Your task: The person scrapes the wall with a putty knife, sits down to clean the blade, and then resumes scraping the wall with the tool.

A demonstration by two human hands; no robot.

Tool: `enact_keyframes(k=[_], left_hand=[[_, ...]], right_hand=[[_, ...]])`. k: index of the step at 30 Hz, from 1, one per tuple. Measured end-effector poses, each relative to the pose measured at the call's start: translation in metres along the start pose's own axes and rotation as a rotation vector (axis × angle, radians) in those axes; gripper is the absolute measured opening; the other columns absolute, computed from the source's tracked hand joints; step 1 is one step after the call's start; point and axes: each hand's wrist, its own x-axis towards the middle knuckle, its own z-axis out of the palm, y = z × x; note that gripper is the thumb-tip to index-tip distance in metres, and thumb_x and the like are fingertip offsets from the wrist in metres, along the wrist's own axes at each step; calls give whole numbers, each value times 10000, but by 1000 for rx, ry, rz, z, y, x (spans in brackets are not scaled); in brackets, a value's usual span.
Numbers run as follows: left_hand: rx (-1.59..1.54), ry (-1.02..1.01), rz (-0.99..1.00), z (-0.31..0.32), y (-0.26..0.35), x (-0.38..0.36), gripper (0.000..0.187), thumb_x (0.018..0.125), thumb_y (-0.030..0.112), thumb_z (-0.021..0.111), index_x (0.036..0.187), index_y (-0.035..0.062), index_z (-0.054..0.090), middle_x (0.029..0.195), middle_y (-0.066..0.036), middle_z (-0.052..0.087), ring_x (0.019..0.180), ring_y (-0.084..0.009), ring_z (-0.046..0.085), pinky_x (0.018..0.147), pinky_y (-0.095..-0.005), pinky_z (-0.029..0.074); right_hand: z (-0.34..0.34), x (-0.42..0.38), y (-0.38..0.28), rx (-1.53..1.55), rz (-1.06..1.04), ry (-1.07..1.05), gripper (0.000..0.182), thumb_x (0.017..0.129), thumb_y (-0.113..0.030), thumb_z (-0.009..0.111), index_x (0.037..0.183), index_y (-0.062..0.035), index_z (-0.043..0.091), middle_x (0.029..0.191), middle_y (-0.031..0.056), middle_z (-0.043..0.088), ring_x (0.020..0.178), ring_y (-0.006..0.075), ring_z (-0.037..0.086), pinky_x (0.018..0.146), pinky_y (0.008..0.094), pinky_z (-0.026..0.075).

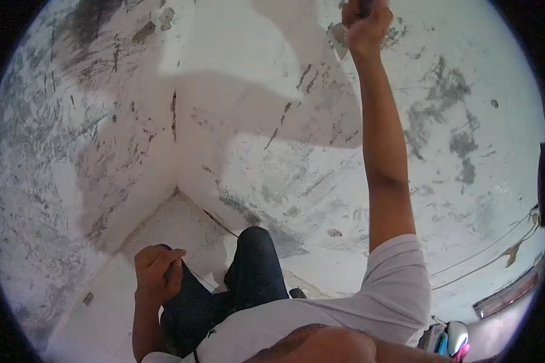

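Note:
My right hand [369, 30] is stretched up to the wall [254, 163] at the top edge of the head view. Its fingers are wrapped round a dark object [366, 7], partly hidden and cut off by the frame, so its kind cannot be told. A grey chipped patch of plaster shows beside this hand. Low on the left, my left hand [157, 269] is closed above my left thigh, with thumb and fingers together. Whatever lies inside those fingers, if anything, is hidden. The wall paint is scraped and stained, with dark marks.
Two walls meet the pale floor [103, 308] at a corner before my knees. Thin cables [484, 257] run along the right wall. A brown strip [508, 293] lies low on the right, above several coloured items [451, 339] near my right shoulder.

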Motion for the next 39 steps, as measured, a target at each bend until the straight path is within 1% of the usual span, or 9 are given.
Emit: enact_keyframes(k=[9,27,28,29,31,33,35,37,39], left_hand=[[63,-8,57,-6,11,1,110,775,23,619,855,69,679,631,-54,564,526,-201,519,529,-346,400],[58,-7,72,-6,13,7,188,679,-21,630,845,49,684,598,-55,576,476,-209,536,486,-337,428],[52,-19,66,-5,14,5,188,679,-21,630,845,49,684,598,-55,576,476,-209,536,486,-337,428],[24,-32,32,-5,14,3,157,716,-11,630,846,61,681,603,-56,557,503,-205,524,516,-346,417],[14,-17,12,-6,12,6,129,752,-1,629,846,72,679,608,-56,538,530,-201,512,547,-355,406],[49,16,80,-6,14,5,133,752,-9,629,848,70,677,601,-52,524,511,-201,495,521,-342,385],[50,7,64,-6,10,8,151,715,-13,632,841,57,677,602,-57,552,495,-198,523,497,-334,407],[37,-27,62,-7,12,7,173,678,-17,634,834,43,678,602,-62,581,479,-196,551,474,-326,430],[24,-22,78,-6,13,8,185,669,-23,633,834,45,680,604,-69,585,481,-198,551,464,-321,422]], right_hand=[[37,-10,-10,552,79,-347,483,968,-525,391,669,-146,410,507,-31,248,406,112,217,386,271,176],[44,-7,-60,159,-133,-379,510,923,-571,476,649,-147,399,529,-19,324,407,105,243,378,265,188],[5,28,-1,400,196,223,510,930,-571,465,648,-151,401,525,-21,321,399,110,241,376,267,179],[30,4,3,496,53,-319,526,937,-577,446,623,-159,388,523,-22,318,393,117,236,376,269,174],[24,11,-10,-274,-42,-269,531,938,-592,433,639,-155,401,520,-21,316,393,113,229,374,268,167],[11,26,-25,713,197,-256,523,940,-594,418,668,-147,424,517,-22,315,395,106,228,373,271,161],[3,39,4,449,116,117,536,915,-617,433,677,-137,424,522,-30,306,403,109,236,380,277,175],[34,2,-7,-323,-171,-362,549,902,-632,444,659,-143,390,528,-34,296,407,104,248,380,278,185],[35,7,-13,148,-11,-324,545,904,-626,451,649,-151,372,532,-36,291,406,97,254,373,277,193]])
